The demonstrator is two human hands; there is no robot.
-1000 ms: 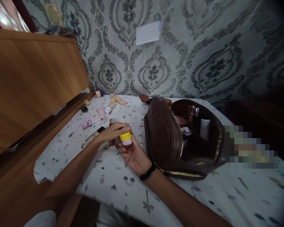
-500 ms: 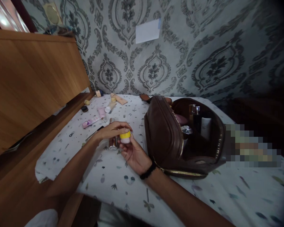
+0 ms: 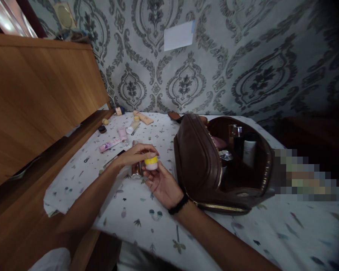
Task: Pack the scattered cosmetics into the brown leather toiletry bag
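A patterned cloth covers the tabletop (image 3: pixel 166 229). Right of centre, near the back edge, a brown bag (image 3: pixel 196 154) gapes unzipped. The right hand (image 3: pixel 164 185) and left hand (image 3: pixel 134 153) meet left of the bag. Two pink tubes (image 3: pixel 110 144) lie toward the left edge. Over the tabletop's middle, right-hand fingers pinch the pale base of the yellow-lidded jar (image 3: pixel 151 162); left-hand fingers close over its lid.

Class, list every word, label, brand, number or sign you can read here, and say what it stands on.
No text is readable.
Pink tube with purple print: marks too small to read.
Peach tube: faint marks, too small.
Yellow-lidded jar in the hands: no legible lettering.
White sheet on the wall: no legible writing.
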